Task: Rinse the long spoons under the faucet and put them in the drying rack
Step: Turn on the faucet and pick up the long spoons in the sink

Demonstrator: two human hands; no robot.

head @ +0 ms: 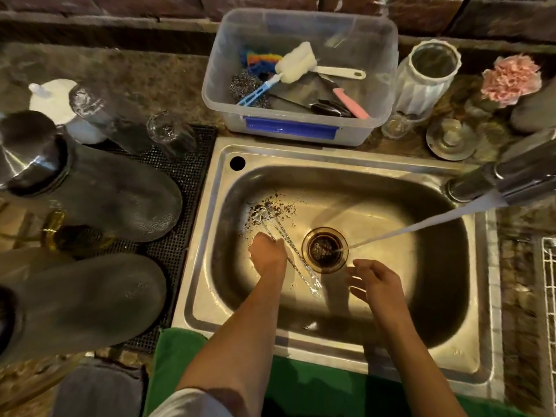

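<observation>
The long spoons [288,248] lie in the sink [478,341], just left of the drain [325,249]. The left hand [267,254] closes its grip on their shafts; the right hand [376,284] hovers spread beside the drain.

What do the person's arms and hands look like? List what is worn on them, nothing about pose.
Both forearms are bare from the elbow down. The left hand and right hand wear no gloves, and no watch, bracelet or ring can be seen. A light grey or white sleeve edge shows on the left upper arm at the bottom of the picture. No sleeve is visible on the right arm.
</observation>
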